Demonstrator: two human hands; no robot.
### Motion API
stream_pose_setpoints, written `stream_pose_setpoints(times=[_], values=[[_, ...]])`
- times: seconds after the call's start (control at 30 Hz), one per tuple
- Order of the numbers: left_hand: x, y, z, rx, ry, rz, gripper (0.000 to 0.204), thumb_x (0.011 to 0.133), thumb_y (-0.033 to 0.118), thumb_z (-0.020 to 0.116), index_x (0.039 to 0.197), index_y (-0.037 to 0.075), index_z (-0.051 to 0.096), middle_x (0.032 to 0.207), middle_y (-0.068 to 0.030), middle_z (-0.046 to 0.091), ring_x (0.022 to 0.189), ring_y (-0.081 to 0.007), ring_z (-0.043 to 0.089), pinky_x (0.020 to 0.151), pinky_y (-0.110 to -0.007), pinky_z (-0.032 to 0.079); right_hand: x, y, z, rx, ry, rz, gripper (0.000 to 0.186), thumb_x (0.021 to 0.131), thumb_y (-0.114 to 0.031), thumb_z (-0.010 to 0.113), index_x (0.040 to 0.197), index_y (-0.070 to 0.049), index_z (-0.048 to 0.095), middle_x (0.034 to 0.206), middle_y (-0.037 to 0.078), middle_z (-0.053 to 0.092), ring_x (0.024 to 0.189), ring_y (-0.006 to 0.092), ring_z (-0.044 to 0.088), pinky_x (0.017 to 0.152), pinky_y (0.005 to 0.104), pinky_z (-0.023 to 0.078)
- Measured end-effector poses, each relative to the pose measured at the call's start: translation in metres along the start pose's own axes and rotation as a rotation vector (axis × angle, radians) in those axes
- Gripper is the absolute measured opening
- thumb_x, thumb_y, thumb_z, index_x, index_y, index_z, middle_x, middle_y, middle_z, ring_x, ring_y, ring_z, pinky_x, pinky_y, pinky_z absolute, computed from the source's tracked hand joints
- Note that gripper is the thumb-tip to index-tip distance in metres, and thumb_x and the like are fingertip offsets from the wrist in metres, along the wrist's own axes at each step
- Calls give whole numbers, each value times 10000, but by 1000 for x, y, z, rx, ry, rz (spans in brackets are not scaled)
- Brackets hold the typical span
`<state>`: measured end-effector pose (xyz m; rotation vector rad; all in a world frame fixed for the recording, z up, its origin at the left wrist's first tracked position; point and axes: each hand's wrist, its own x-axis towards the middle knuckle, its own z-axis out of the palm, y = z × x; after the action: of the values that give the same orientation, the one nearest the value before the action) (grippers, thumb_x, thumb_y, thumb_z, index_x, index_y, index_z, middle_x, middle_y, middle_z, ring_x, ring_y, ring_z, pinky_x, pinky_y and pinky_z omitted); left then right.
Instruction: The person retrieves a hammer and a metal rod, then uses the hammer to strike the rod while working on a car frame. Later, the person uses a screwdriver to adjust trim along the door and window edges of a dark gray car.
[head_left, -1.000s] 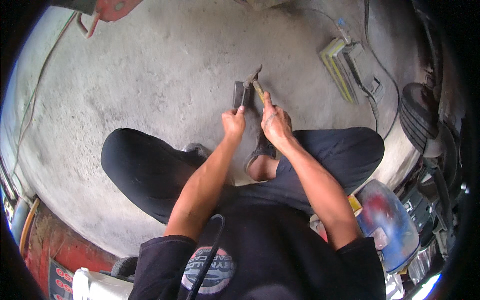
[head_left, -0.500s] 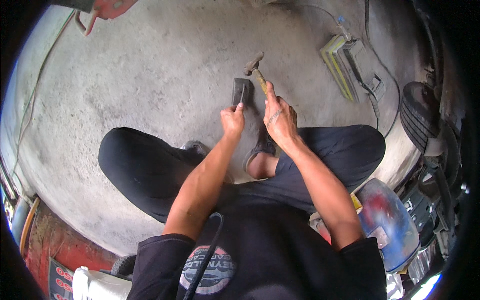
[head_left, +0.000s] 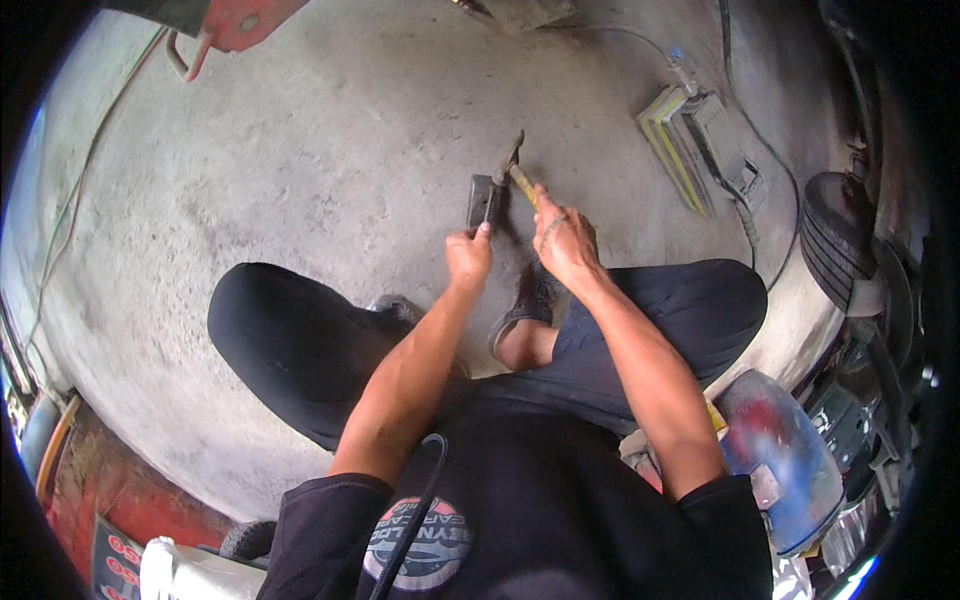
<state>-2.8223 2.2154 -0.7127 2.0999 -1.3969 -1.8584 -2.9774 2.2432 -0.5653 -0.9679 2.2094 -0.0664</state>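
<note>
My left hand (head_left: 468, 252) is closed around a slim metal rod (head_left: 489, 208), held upright against a dark rectangular metal block (head_left: 477, 202). My right hand (head_left: 564, 238) grips the worn yellow handle of a hammer (head_left: 515, 150), whose metal head is just above and right of the block, at the top of the rod; whether they touch, I cannot tell. Beneath my hands are my crossed legs in dark trousers (head_left: 280, 340) and a shoe (head_left: 525, 300) on the concrete floor (head_left: 250, 140).
A boxy yellow-striped tool (head_left: 675, 150) with a hose lies at the upper right. A tyre (head_left: 835, 240), dark metal parts and a paint-smeared blue container (head_left: 775, 455) line the right side. A red metal piece (head_left: 235, 25) is top left; a white bucket (head_left: 190, 570) sits lower left.
The hammer rose away from the rod half a second ago and has come back down near its top. Both hands sit slightly lower in the picture than then.
</note>
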Motion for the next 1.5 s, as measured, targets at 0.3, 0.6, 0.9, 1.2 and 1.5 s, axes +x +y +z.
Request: stream_pose_setpoints(times=[0.3,0.6,0.9,1.2,1.5], values=[[-33,58,-27,-205,-124,-193,313,990,262,626,1039,-47,654,683,-23,547,554,-123,484,494,-319,423,22,0,12,622,-129,412,310,986,-163,523,1250,-1,513,805,226,691,829,436,694,767,537,556],[-67,133,-82,-722,-474,-37,208,1054,205,512,974,26,582,674,7,461,566,-116,406,571,-314,419,23,-25,56,437,48,190,1022,836,-304,763,1600,-133,106,1372,305,527,1204,460,579,951,512,497],[-111,197,-146,-764,-662,50,232,1085,248,452,1154,58,568,682,7,437,552,-97,352,563,-286,359,43,-52,101,289,174,224,943,866,-338,738,1595,-106,187,1534,226,397,1388,422,416,1102,493,414],[-189,237,-194,-588,-558,78,271,1068,263,493,1246,68,553,725,-5,456,536,-91,374,524,-268,376,14,-42,25,512,8,86,670,854,-372,659,1393,-5,505,1221,271,648,1137,410,633,968,477,501],[-317,282,-263,-612,-172,40,253,1047,233,517,1180,31,592,699,-40,496,484,-130,430,456,-317,409,-247,-132,-292,573,-25,-286,597,862,-356,700,1381,-88,574,1023,170,660,920,320,655,823,426,512]])
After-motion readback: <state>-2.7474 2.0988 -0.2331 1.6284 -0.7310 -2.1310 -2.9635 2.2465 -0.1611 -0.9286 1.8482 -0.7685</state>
